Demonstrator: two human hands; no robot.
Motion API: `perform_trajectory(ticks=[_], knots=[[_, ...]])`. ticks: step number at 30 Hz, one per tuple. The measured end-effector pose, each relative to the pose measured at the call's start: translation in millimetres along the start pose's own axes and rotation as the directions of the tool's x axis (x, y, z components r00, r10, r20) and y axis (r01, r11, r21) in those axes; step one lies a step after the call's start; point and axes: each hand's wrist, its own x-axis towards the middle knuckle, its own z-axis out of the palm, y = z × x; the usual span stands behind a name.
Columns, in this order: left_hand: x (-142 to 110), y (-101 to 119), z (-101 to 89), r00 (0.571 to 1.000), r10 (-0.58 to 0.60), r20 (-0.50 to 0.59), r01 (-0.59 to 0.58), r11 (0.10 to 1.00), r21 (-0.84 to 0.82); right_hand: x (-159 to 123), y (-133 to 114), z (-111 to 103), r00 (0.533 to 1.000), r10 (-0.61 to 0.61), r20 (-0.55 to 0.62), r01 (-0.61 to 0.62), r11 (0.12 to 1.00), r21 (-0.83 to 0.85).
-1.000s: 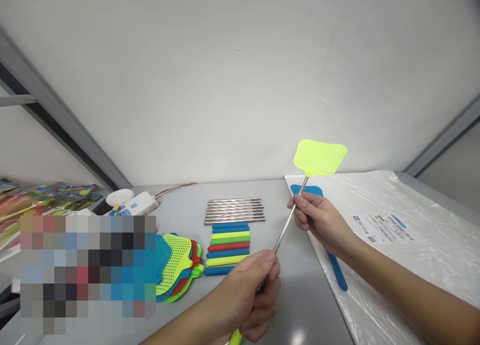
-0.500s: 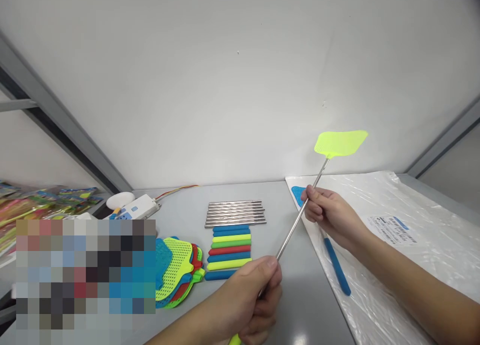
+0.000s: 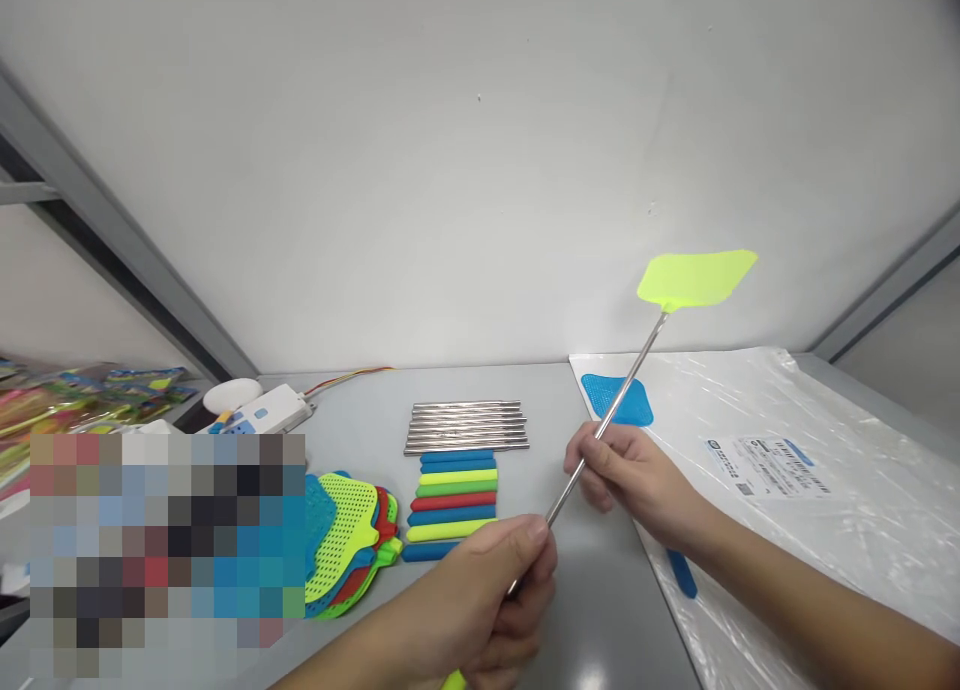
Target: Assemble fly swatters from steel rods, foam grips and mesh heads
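A yellow-green fly swatter (image 3: 697, 279) with a thin metal rod is held up at a slant, its mesh head towards the wall. Wrapped round its lower part is my left hand (image 3: 501, 595); a bit of the yellow grip shows below the fist. My right hand (image 3: 619, 465) pinches the rod about midway, thumb against fingers. Behind the rod, a blue fly swatter (image 3: 630, 400) lies on white plastic wrapping, its shaft partly covered by my right hand and forearm.
Several metal rods (image 3: 466, 428) lie in a row above several coloured handles (image 3: 454, 490). Left of them is a pile of swatter heads (image 3: 345, 530). A white power strip (image 3: 274, 410), packaged goods (image 3: 97, 400) and a blurred patch fill the left. A labelled plastic bag (image 3: 847, 540) covers the right.
The swatter head has moved right and up, then tilted flatter. My right hand first rose along the rod, then slid back down towards my left hand, uncovering the blue swatter's head.
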Motion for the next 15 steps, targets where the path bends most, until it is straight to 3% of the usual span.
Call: perform_trajectory(ticks=[5, 8, 11, 15], knots=[[-7.8, 12.2, -2.7, 0.997, -0.019, 0.075, 0.014, 0.997, 0.075, 6.4, -19.9, -26.3, 0.953, -0.070, -0.294, 0.130, 0.973, 0.190], [-9.2, 14.6, -5.0, 0.996, -0.027, 0.081, 0.018, 0.994, 0.110, 10.3, -23.4, -33.8, 0.934, -0.088, -0.347, 0.176, 0.957, 0.230], [-9.2, 15.5, -6.0, 0.997, -0.028, 0.076, 0.018, 0.991, 0.132, 9.0, -15.2, -26.4, 0.953, -0.113, -0.282, 0.175, 0.963, 0.204], [-10.7, 17.9, -6.1, 0.997, -0.022, 0.076, 0.010, 0.988, 0.153, -0.9, -4.6, -6.2, 0.992, -0.126, -0.020, 0.128, 0.987, 0.099]])
